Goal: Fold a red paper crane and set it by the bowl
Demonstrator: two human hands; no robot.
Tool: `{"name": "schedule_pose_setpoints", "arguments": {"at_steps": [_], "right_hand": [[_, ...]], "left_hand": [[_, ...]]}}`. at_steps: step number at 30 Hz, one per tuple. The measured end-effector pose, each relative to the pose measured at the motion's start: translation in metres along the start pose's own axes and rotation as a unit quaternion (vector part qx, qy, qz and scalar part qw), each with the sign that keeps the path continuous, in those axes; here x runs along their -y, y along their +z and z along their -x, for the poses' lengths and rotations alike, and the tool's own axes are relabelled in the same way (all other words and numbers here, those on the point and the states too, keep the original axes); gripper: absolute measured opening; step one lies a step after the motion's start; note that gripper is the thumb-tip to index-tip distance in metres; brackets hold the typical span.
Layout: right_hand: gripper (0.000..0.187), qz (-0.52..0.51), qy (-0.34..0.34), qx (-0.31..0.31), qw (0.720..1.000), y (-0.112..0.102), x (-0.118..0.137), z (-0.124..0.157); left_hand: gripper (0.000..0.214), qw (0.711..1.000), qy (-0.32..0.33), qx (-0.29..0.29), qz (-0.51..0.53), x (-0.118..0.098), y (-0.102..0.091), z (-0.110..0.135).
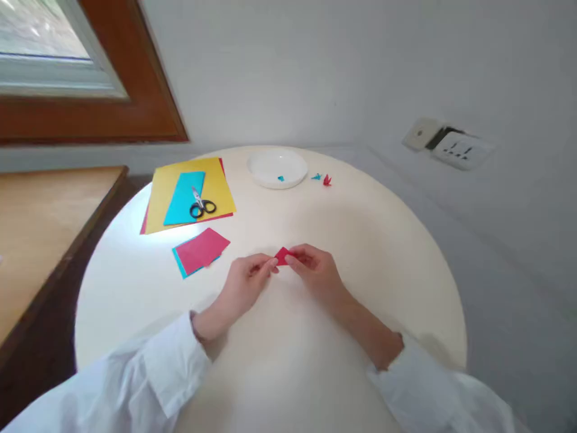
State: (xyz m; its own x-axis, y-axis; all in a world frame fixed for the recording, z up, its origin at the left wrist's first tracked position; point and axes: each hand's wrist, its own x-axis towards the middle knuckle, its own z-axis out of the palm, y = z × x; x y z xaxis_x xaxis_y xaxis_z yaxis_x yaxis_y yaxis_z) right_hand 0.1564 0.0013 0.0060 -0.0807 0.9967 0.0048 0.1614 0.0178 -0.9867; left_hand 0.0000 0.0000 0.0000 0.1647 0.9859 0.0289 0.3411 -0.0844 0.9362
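Note:
A small folded piece of red paper is held between my two hands over the middle of the round table. My left hand pinches its left corner between thumb and fingers. On the other side, my right hand grips the right part, and its fingers cover some of the paper. To the left lie red paper sheets on top of blue ones. At the back are a tiny blue folded paper figure and a red one.
A white dish with a small blue paper piece stands at the back of the white table. Scissors rest on blue paper over yellow sheets. A wooden surface is at left; wall sockets are at right.

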Motion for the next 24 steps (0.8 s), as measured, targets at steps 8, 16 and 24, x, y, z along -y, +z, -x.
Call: {"name": "schedule_pose_setpoints", "arguments": {"at_steps": [8,16,24], "right_hand": [[0.014,0.038,-0.034,0.009,0.999,-0.002,-0.003,0.001],[0.017,0.019,-0.032,-0.003,0.999,-0.003,-0.007,-0.002],[0.028,0.016,-0.038,-0.044,0.998,-0.005,-0.008,-0.005]], "left_hand": [[0.023,0.999,0.022,0.004,0.048,-0.004,0.001,-0.001],[0.021,0.998,0.036,-0.02,0.04,-0.003,-0.001,-0.002],[0.028,0.998,0.001,-0.048,0.039,-0.005,-0.003,-0.002]]}}
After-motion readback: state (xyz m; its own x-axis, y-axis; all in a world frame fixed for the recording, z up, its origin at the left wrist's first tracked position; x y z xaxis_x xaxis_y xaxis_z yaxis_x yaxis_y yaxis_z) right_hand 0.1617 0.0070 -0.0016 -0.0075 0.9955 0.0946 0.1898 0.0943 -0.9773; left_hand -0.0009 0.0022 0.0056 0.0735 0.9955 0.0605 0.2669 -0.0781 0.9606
